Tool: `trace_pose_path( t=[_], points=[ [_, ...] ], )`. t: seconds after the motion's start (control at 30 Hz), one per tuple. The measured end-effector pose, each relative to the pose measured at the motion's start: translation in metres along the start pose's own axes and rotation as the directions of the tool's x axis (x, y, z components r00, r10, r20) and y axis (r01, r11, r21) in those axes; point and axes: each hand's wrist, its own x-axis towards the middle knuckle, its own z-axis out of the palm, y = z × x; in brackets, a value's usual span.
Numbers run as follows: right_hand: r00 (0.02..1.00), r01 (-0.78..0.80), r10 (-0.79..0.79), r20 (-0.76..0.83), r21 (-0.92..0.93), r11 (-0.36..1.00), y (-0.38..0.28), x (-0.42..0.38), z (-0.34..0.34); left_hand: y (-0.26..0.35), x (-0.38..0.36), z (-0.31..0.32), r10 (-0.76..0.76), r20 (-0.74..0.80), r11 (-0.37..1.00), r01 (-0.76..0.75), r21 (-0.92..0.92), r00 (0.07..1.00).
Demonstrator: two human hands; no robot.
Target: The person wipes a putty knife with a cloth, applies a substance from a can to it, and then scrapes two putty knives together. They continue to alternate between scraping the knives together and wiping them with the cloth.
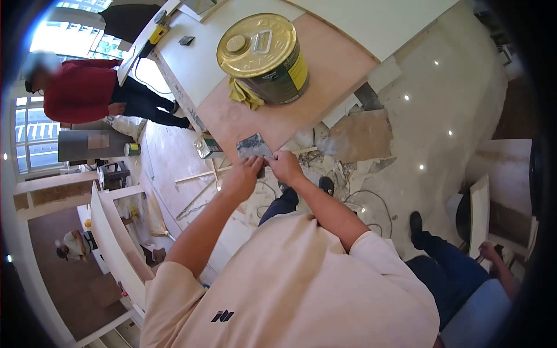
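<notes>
Just off the near corner of the workbench, both my hands hold a flat scraper with a grey, smeared blade. My left hand is closed around its lower part, where a bit of dark handle shows. The fingers of my right hand pinch the blade's right corner. Beyond them, a large tin with a gold lid and a black and yellow label stands on a pinkish board. A crumpled yellow cloth lies against the tin's base.
A small dark plate and a yellow tool lie on the bench's left side. Scraps, cardboard and a cable cover the floor. A person in red stands left; another person's legs are at right.
</notes>
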Motion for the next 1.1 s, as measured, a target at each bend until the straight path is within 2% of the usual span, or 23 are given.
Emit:
trace_pose_path(
  t=[0.03,0.13,0.2,0.27,0.3,0.4,0.5,0.6,0.63,0.73,0.77,0.87,0.9,0.93,1.0,1.03,1.07,1.1],
  points=[
    [0.999,0.024,-0.024,-0.023,0.015,1.000,0.002,0.004,0.002,0.003,0.000,0.001,0.020,-0.084,1.000,-0.020,-0.004,0.996],
    [0.998,0.056,-0.055,-0.024,0.027,0.998,0.007,0.000,0.007,-0.004,0.036,-0.005,-0.043,-0.238,0.999,0.042,-0.011,0.970],
    [0.999,0.045,-0.045,0.001,0.012,0.999,0.001,-0.001,-0.001,0.000,0.035,-0.005,-0.045,-0.231,0.999,0.045,-0.006,0.972],
    [0.997,0.073,-0.073,-0.040,0.006,0.997,0.004,0.007,0.002,-0.004,0.025,0.007,-0.013,-0.210,1.000,0.018,0.022,0.978],
    [0.997,0.062,-0.061,-0.050,0.026,0.998,0.005,0.008,0.004,-0.008,0.032,0.015,-0.045,-0.271,0.996,0.064,0.060,0.961],
    [1.000,0.000,0.000,-0.004,0.024,1.000,0.005,-0.005,0.003,-0.003,0.045,-0.004,-0.178,-0.186,0.983,0.165,-0.084,0.966],
    [0.999,0.034,-0.033,-0.038,0.016,0.999,0.000,0.006,0.001,-0.008,0.021,0.025,-0.035,-0.293,0.999,0.044,0.023,0.956],
    [1.000,-0.020,0.020,0.007,-0.003,1.000,0.001,0.002,0.001,-0.016,0.028,0.024,-0.152,-0.388,0.987,0.162,-0.009,0.909],
    [0.998,-0.049,0.050,0.035,-0.018,0.999,-0.004,0.000,-0.003,-0.014,0.026,0.026,-0.123,-0.434,0.985,0.164,0.058,0.893],
    [0.999,0.033,-0.033,-0.020,-0.018,0.999,-0.001,0.001,-0.001,-0.017,0.010,0.052,-0.078,-0.412,0.989,0.123,0.084,0.908],
    [1.000,0.026,-0.026,0.001,-0.028,0.999,0.001,0.001,-0.001,-0.032,0.013,0.054,-0.032,-0.453,0.988,0.098,0.123,0.891],
    [0.998,0.026,-0.022,0.061,-0.061,0.998,0.002,-0.006,-0.022,-0.055,0.025,0.003,-0.355,-0.207,0.934,0.353,-0.052,0.911],
    [0.996,0.036,-0.031,0.083,-0.068,0.997,-0.006,-0.017,-0.040,-0.046,0.020,-0.017,-0.330,-0.330,0.936,0.351,0.003,0.884],
    [0.994,0.045,-0.036,0.107,-0.076,0.996,-0.017,-0.030,-0.058,-0.049,0.022,-0.009,-0.236,-0.382,0.954,0.288,0.085,0.894],
    [0.992,0.105,-0.117,-0.056,-0.185,0.977,-0.046,-0.056,-0.087,-0.057,0.034,0.012,-0.040,-0.467,0.949,0.179,0.258,0.883],
    [0.960,0.185,-0.215,-0.179,-0.171,0.968,-0.051,-0.063,-0.094,-0.052,0.036,0.012,0.089,-0.463,0.970,0.029,0.243,0.882],
    [0.905,0.266,-0.306,-0.296,-0.168,0.949,-0.057,-0.069,-0.100,-0.048,0.044,0.010,0.165,-0.423,0.963,-0.053,0.264,0.891],
    [0.873,0.289,-0.350,-0.339,-0.218,0.932,-0.065,-0.072,-0.106,-0.042,0.050,-0.002,0.240,-0.377,0.951,-0.138,0.278,0.895]
  ],
)
